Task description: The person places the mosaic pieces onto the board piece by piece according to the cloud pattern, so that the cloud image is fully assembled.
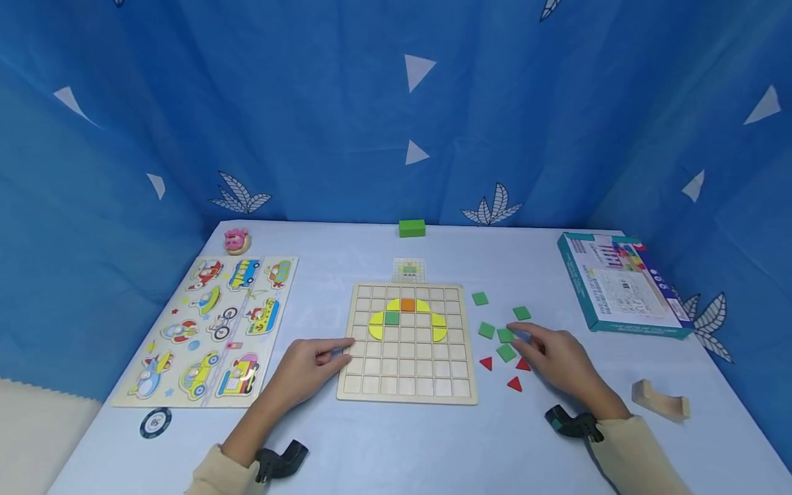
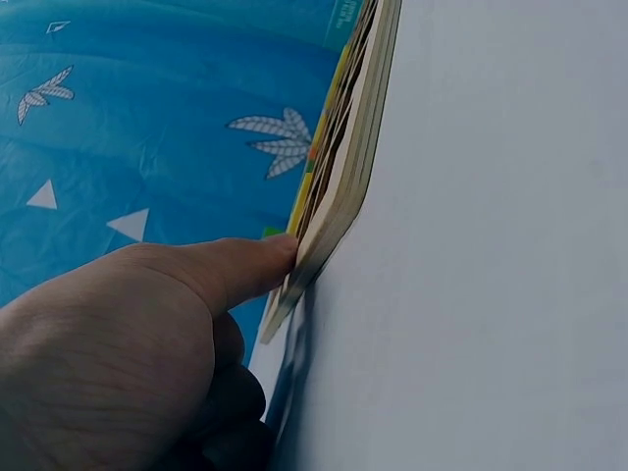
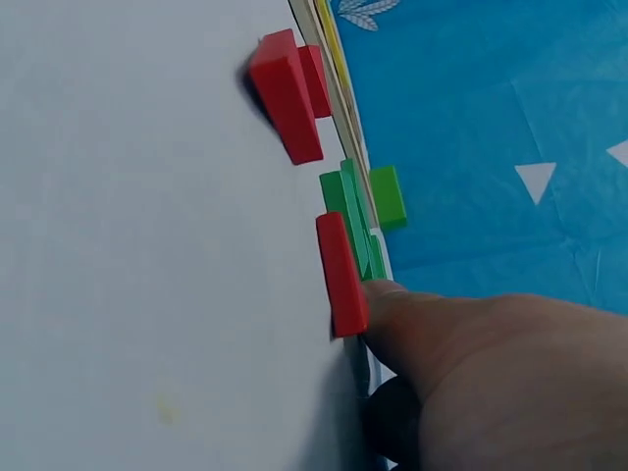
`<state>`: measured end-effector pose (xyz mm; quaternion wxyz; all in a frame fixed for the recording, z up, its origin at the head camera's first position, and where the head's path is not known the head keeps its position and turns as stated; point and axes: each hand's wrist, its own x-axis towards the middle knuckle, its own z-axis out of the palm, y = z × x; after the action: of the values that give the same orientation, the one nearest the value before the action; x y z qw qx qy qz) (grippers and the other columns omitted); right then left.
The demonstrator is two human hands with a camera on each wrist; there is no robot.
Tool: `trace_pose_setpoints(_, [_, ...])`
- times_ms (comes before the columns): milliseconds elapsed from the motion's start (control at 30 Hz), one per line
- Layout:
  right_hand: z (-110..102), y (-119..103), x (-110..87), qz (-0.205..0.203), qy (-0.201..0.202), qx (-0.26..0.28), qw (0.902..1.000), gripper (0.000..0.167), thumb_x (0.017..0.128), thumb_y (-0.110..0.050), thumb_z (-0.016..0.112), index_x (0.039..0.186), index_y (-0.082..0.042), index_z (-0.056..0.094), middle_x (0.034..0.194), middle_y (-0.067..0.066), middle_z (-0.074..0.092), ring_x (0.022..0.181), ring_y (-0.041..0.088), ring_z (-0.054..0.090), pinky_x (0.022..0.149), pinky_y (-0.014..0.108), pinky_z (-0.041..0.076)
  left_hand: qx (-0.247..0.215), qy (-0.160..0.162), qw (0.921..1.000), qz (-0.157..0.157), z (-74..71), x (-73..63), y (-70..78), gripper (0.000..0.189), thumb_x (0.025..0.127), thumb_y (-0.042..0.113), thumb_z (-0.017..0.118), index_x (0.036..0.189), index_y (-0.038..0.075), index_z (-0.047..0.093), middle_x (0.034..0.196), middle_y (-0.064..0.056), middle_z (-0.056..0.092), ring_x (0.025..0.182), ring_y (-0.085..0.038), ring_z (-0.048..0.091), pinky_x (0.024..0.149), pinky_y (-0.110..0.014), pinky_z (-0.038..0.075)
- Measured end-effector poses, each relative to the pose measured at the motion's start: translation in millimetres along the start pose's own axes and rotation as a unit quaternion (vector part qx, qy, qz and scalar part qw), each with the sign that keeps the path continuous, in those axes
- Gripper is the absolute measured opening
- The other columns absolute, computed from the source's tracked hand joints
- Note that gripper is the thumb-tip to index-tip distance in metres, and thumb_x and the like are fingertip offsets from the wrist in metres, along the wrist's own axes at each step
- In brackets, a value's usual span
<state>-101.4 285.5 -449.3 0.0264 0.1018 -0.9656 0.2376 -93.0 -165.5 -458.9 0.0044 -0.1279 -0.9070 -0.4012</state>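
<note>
A square wooden grid board (image 1: pixel 408 381) lies flat on the table. Yellow curved pieces (image 1: pixel 376 326), one orange square (image 1: pixel 408 305) and one green square (image 1: pixel 392 318) sit in its cells. My left hand (image 1: pixel 307 368) touches the board's left edge with thumb and index finger, the others curled under. Right of the board, my right hand (image 1: pixel 559 361) holds thumb and index finger apart beside a green square tile (image 1: pixel 505 335); whether they touch it is unclear. Several other green tiles (image 1: pixel 486 331) and three red triangles (image 1: pixel 515 384) lie around it.
A small pattern card (image 1: pixel 409 270) and a green block (image 1: pixel 412 228) lie beyond the board. A vehicle puzzle (image 1: pixel 204 330), pink toy (image 1: pixel 236 240) and round black token (image 1: pixel 155 423) are left. A game box (image 1: pixel 625 285) and curved wooden piece (image 1: pixel 660 401) are right.
</note>
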Motion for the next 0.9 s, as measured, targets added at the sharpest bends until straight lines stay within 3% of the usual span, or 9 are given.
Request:
trace_pose_setpoints(367, [5, 1, -2.1, 0.003, 0.016, -0.015, 0.9998, 0.034, 0.096, -0.022, 0.074, 0.129, -0.013, 0.068, 0.059, -0.009, 0.044, 0.053, 0.011, 0.044, 0.05, 0.025, 0.036, -0.001, 0.002, 1.0, 0.004, 1.5, 0.1, -1.8, 0.027, 0.091, 0.026, 0.08, 0.118, 0.022, 0.079, 0.049, 0.015, 0.03, 0.047, -0.003, 0.025, 0.05, -0.022, 0.026])
trace_pose_setpoints(633, [-1, -5, 1.4, -0.007, 0.034, 0.009, 0.9994, 0.033, 0.096, -0.019, 0.074, 0.128, -0.012, 0.068, 0.057, -0.007, 0.042, 0.05, 0.013, 0.042, 0.048, 0.026, 0.034, -0.011, 0.002, 0.9999, -0.005, 4.5, -2.6, -1.6, 0.027, 0.091, 0.026, 0.08, 0.118, 0.022, 0.079, 0.049, 0.014, 0.031, 0.047, -0.003, 0.026, 0.05, -0.022, 0.026])
trace_pose_setpoints(900, [-2, -45, 19.6, -0.032, 0.042, 0.043, 0.9977, 0.033, 0.095, -0.017, 0.075, 0.128, -0.011, 0.069, 0.055, -0.006, 0.04, 0.046, 0.013, 0.04, 0.045, 0.026, 0.033, 0.003, 0.002, 1.0, 0.006, -0.6, 0.1, -0.6, 0.027, 0.091, 0.025, 0.08, 0.117, 0.021, 0.079, 0.049, 0.014, 0.031, 0.047, -0.003, 0.025, 0.05, -0.022, 0.026])
